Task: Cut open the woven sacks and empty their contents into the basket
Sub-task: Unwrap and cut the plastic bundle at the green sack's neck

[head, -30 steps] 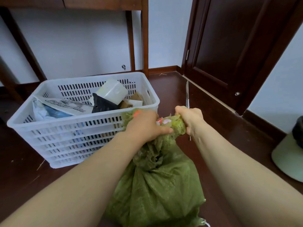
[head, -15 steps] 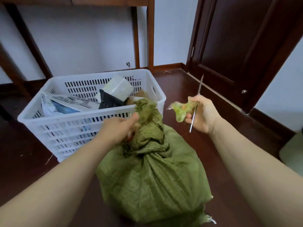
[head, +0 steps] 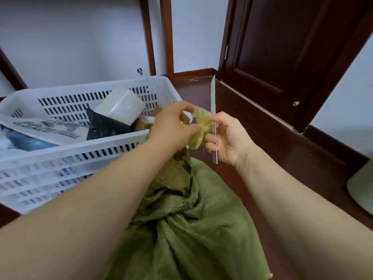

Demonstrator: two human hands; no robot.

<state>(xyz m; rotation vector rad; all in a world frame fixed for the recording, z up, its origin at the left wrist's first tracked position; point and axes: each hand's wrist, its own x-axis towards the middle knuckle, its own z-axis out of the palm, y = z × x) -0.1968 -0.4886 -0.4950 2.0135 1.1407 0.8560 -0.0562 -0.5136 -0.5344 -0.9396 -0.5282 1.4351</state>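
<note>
The green woven sack (head: 193, 229) lies on the floor just beside the basket (head: 84, 91), neck crumpled upward. Over that neck, near the basket's rim, the left hand (head: 171, 126) pinches a pale frayed scrap (head: 199, 126), probably taking it from the right hand (head: 228, 138), whose curled fingers grip the knife (head: 213, 93) blade-up, clear of both arms.

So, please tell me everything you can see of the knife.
The knife is slim, flat and silver, metal by its look. It stands almost upright, point up. The right hand grips its lower half; the end shows below the palm. A pale green scrap, pinched by the left hand, seems to touch the blade.
</note>
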